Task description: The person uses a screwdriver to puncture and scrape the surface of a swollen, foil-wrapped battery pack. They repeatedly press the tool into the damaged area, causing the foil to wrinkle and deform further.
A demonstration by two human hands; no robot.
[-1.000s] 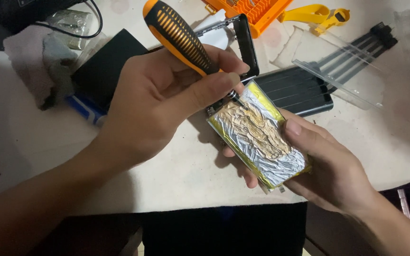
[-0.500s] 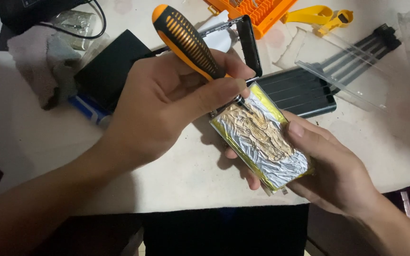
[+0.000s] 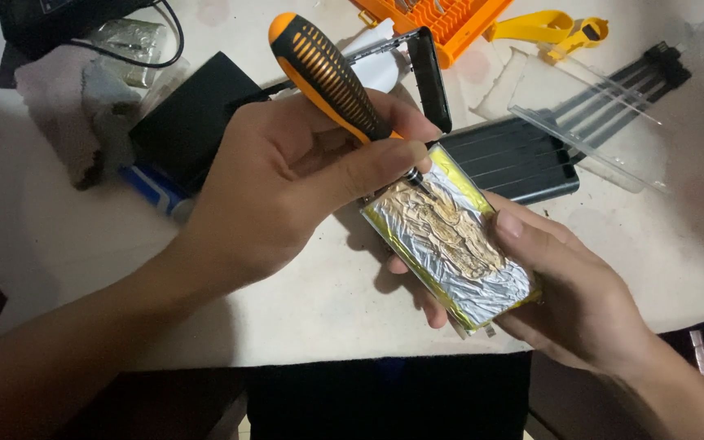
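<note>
My left hand (image 3: 287, 187) grips a screwdriver (image 3: 327, 73) with an orange and black handle, its thin tip resting on the upper corner of a flat silver foil battery pack (image 3: 450, 244) edged in yellow. My right hand (image 3: 564, 293) cradles that pack from below and from the right, thumb on its top edge, just above the white table (image 3: 303, 301). The foil face is crumpled and stained brown in the middle.
A black ribbed case (image 3: 515, 159) lies behind the pack, with clear plastic strips (image 3: 588, 155) over it. An orange tool tray (image 3: 450, 20) and yellow pry tools (image 3: 556, 28) sit at the back. A black box (image 3: 189, 122), blue pen (image 3: 152, 189) and cloth (image 3: 75, 106) lie left.
The screwdriver handle has shifted slightly rightward and its tip stays on the pack's upper corner. Both hands hold nearly the same pose.
</note>
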